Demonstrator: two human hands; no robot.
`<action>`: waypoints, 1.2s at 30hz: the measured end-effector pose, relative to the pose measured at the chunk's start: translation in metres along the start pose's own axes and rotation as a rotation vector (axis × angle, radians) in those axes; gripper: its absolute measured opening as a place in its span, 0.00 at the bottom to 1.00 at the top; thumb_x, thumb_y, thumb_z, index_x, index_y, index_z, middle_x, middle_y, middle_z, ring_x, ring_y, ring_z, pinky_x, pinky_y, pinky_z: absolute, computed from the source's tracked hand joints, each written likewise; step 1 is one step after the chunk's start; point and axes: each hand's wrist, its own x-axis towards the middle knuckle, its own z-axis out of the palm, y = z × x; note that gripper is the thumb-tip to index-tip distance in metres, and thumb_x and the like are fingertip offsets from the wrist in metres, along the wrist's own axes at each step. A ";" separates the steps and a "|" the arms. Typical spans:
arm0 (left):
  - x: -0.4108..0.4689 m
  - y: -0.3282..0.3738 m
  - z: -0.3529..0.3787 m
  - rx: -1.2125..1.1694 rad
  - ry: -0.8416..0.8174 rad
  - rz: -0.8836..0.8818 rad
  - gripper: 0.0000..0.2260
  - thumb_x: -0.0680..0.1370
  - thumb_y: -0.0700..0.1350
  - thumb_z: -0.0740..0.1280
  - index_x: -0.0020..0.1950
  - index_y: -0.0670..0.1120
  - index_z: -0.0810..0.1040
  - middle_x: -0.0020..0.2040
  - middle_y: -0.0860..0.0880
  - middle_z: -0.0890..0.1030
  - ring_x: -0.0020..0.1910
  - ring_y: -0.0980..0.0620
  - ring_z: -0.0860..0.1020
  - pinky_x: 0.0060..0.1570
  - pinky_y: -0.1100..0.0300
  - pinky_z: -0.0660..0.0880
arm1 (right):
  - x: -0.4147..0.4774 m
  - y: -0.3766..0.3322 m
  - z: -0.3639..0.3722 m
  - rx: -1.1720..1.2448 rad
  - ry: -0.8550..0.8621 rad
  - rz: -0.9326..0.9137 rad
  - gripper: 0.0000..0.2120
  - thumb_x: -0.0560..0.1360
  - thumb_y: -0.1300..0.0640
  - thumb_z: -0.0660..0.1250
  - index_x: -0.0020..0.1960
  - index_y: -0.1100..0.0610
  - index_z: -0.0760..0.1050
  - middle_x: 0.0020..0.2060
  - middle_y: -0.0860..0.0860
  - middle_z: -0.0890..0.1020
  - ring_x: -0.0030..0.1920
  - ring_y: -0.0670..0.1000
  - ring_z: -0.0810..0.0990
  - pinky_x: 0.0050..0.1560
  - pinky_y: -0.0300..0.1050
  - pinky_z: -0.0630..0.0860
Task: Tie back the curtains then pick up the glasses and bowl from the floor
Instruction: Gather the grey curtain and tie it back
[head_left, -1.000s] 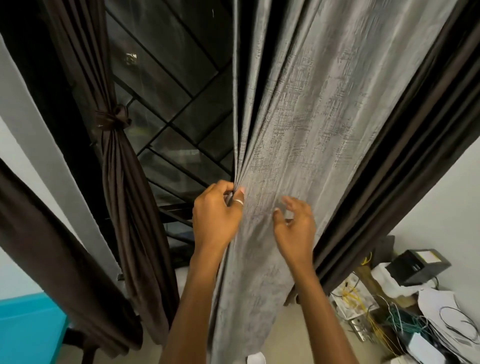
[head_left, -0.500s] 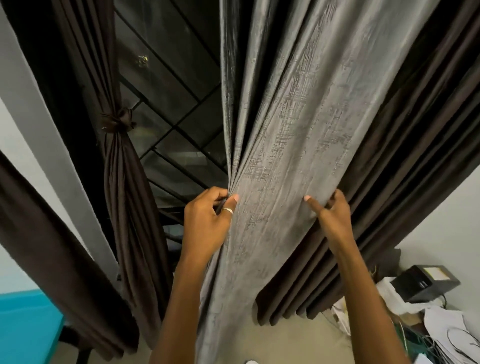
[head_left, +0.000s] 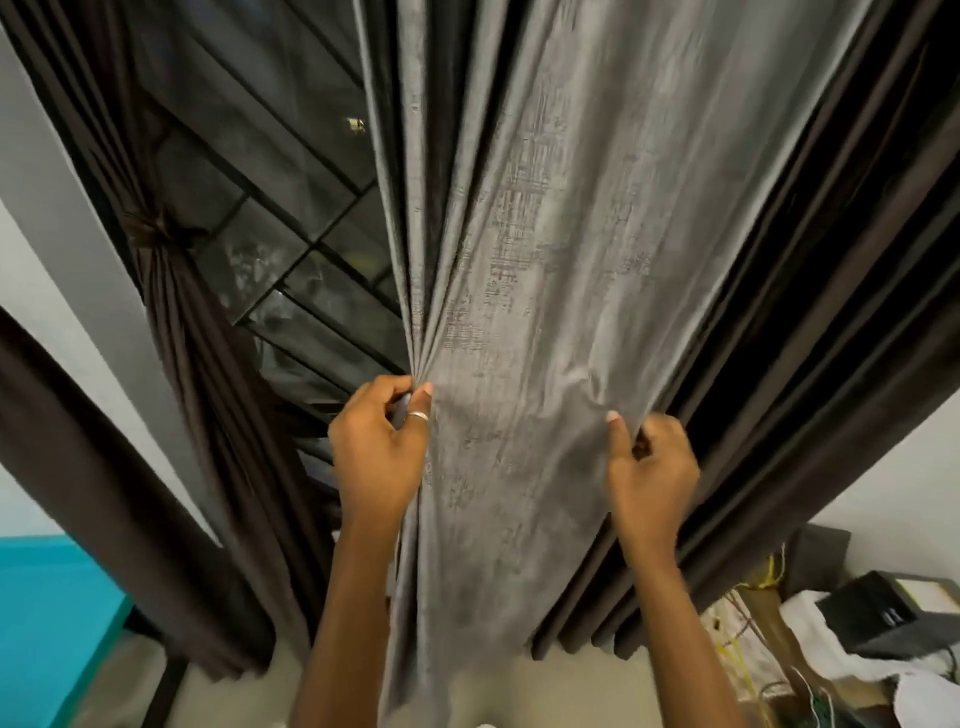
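Before a dark barred window, a person's left hand pinched the gray curtain at its gathered edge while the right hand gripped its opposite edge.

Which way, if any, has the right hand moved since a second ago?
Yes. The right hand went rightward across the grey curtain, to its edge beside the dark brown curtain.

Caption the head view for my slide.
Left hand and right hand grip the grey curtain at either side; the left brown curtain is already tied.
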 end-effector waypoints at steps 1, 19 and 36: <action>-0.004 0.003 0.004 0.010 0.014 0.008 0.09 0.78 0.49 0.71 0.52 0.44 0.83 0.44 0.50 0.83 0.39 0.54 0.80 0.40 0.57 0.79 | -0.006 -0.005 0.003 -0.009 -0.022 -0.052 0.16 0.79 0.61 0.71 0.35 0.58 0.70 0.37 0.51 0.73 0.35 0.46 0.69 0.37 0.43 0.69; -0.024 0.037 -0.005 -0.025 -0.195 0.001 0.08 0.80 0.44 0.70 0.55 0.57 0.76 0.45 0.62 0.81 0.44 0.66 0.80 0.42 0.73 0.74 | -0.057 -0.066 0.056 0.296 -0.511 -0.177 0.15 0.80 0.60 0.62 0.65 0.55 0.79 0.61 0.49 0.78 0.57 0.46 0.80 0.56 0.46 0.80; 0.005 0.025 0.001 0.088 -0.292 -0.068 0.11 0.79 0.51 0.68 0.60 0.51 0.74 0.52 0.54 0.82 0.51 0.55 0.81 0.53 0.52 0.79 | -0.053 -0.074 0.069 0.355 -0.621 -0.064 0.21 0.80 0.65 0.61 0.71 0.54 0.76 0.65 0.47 0.79 0.65 0.41 0.77 0.66 0.37 0.74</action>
